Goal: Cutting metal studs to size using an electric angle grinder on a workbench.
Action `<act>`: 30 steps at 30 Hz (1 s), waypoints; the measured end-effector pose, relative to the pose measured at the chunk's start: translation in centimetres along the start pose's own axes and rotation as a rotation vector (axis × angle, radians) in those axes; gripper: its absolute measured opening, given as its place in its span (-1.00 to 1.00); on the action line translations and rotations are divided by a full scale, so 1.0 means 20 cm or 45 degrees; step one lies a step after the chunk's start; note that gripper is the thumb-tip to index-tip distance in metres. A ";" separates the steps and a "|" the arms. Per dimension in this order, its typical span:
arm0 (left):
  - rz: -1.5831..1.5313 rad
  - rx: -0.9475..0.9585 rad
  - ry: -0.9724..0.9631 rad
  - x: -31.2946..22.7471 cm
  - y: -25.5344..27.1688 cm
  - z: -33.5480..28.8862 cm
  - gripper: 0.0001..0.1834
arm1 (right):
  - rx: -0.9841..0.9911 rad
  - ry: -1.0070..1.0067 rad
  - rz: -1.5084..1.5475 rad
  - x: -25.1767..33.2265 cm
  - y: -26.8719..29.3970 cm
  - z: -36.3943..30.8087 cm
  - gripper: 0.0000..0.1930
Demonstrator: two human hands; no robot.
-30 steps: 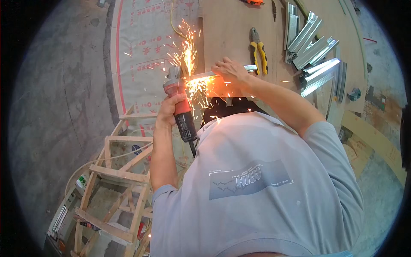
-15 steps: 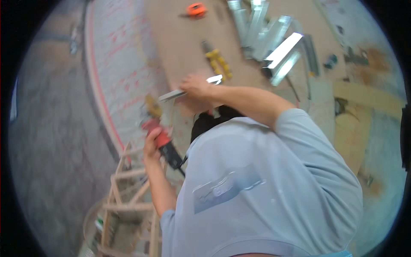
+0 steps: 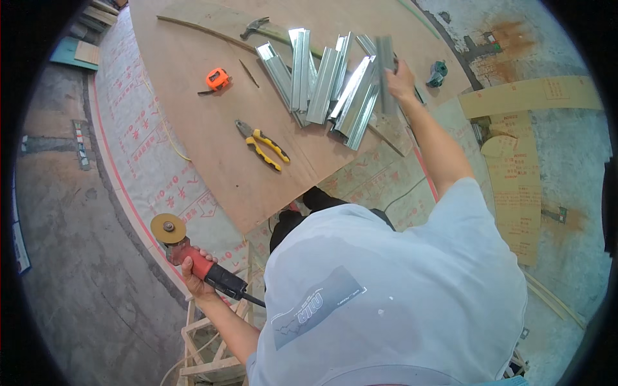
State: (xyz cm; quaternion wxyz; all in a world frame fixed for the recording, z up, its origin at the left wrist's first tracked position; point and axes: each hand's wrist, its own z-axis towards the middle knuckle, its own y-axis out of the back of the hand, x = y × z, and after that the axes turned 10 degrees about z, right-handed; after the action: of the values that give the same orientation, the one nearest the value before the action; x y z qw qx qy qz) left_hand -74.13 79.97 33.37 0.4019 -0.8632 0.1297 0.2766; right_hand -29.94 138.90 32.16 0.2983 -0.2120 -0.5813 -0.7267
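Left hand [image 3: 193, 273] clenched around red and black angle grinder [image 3: 193, 254], held low at near left, off the plywood surface [image 3: 212, 154], disc pointing far-left. Right hand [image 3: 400, 80] stretched to far right, fingers grasping one grey metal channel [image 3: 386, 71], lifted above pile of metal channels [image 3: 322, 83]. Yellow-handled pliers [image 3: 264, 147] lying near the pile; orange tape measure [image 3: 217, 79] further left; hammer [image 3: 254, 27] at far edge.

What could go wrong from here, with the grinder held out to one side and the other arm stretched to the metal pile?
1. The left hand holds the angle grinder with its disc bare and out of the line of sight; it might catch something.
2. The right hand grips a metal channel piece barehanded; cut edges may slice skin.
3. The loose pile of channels could slide on the plywood board.
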 end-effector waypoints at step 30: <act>-0.010 0.121 0.083 -0.07 -0.29 0.05 -0.52 | -0.115 -0.292 0.150 0.22 0.15 -0.60 -0.66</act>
State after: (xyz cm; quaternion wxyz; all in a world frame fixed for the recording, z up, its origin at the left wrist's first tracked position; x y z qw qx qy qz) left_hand -73.02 84.43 37.37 0.4391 -0.8522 0.1522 0.2404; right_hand -30.75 125.93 34.40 0.2622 -0.3406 -0.5650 -0.7043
